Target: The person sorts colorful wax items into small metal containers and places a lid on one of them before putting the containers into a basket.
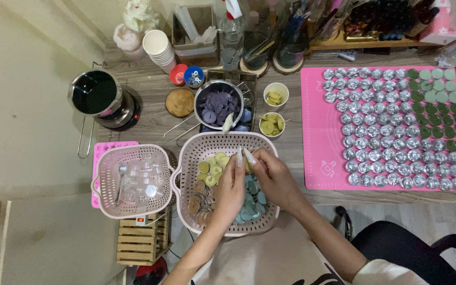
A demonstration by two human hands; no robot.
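A big pale perforated basket [196, 153] sits at the near table edge. Inside lie round wax discs: yellow-green ones [211, 170] far left, blue-grey ones [249, 206] near right.

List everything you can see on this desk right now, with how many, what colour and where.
Big basket: one, beige, centre, holding yellow, blue and metal discs.
Small basket: one, pink-beige, left, clear cups inside.
Mat: one, pink, right.
Candle cups: many, silver, on the mat; green ones at its far right.
Pot: one, steel, purple pieces inside.
Small cups: two, white, yellow pieces inside.
Melter: one, black, far left.
Crate: one, wooden, below.
Left hand, right hand: over the big basket, fingers pinching something small.
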